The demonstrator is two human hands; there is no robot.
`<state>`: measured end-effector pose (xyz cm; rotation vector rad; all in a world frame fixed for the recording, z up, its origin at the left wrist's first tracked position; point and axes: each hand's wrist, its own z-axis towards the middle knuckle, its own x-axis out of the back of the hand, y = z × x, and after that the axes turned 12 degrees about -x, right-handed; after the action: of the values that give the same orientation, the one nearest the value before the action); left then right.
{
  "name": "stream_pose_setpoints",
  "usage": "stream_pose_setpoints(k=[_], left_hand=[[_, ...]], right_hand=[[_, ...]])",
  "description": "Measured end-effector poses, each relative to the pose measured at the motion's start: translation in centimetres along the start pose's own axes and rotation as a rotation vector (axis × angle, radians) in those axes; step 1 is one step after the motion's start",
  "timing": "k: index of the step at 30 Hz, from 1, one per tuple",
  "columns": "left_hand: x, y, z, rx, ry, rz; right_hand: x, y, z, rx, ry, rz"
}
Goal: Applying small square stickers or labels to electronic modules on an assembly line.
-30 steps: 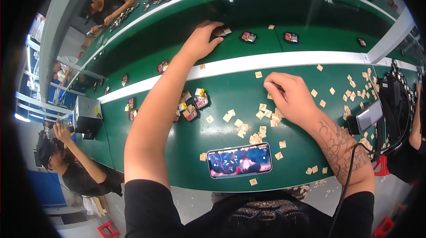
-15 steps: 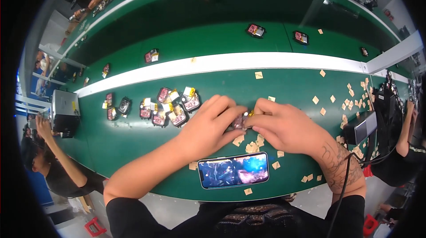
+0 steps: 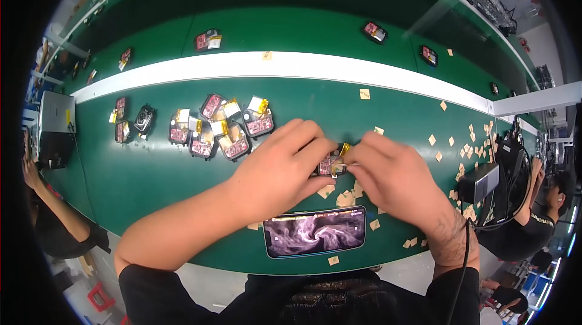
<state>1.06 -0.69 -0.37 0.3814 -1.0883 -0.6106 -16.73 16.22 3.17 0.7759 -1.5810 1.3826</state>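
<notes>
Green matting covers the bench [image 3: 151, 173] where two bare hands meet over one small part. A dark-cased module [image 3: 330, 164], pink inside with a yellow tab at its upper right corner, sits between the fingertips of both, just above a phone [image 3: 315, 231] lying flat with a swirling purple screen near the bench's front edge.

Left hand [image 3: 282, 170] comes in from the lower left, forearm running diagonally up across the mat, fingers curled and closed on the module's left side, thumb underneath. Right hand [image 3: 397, 173] arrives from the lower right, wrist bent inward, thumb and forefinger pinched at the module's right edge by the yellow tab; whether they grip the tab or the case itself cannot be told, since the fingers cover the contact. The module lies directly between the two grips, no nearer one than the other, its longer side running roughly left to right.

Tan paper squares [image 3: 345, 198] lie under and beside the hands and are scattered thickly toward the right. A cluster of like modules [image 3: 221, 128] lies near, up and left of the left hand, some with yellow tabs showing. Beyond a white strip [image 3: 242, 67], more single modules lie well apart on the far belt. Other people work at both ends of the bench.
</notes>
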Motion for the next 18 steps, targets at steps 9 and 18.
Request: stream_pose_setpoints(k=[9, 18], left_hand=[[0.6, -0.5, -0.3, -0.064, -0.033, -0.044], [0.5, -0.6, -0.2, -0.151, -0.057, 0.044]], right_hand=[[0.2, 2.0, 0.3, 0.052, -0.077, 0.168], [-0.7, 1.6, 0.5, -0.095, -0.045, 0.549]])
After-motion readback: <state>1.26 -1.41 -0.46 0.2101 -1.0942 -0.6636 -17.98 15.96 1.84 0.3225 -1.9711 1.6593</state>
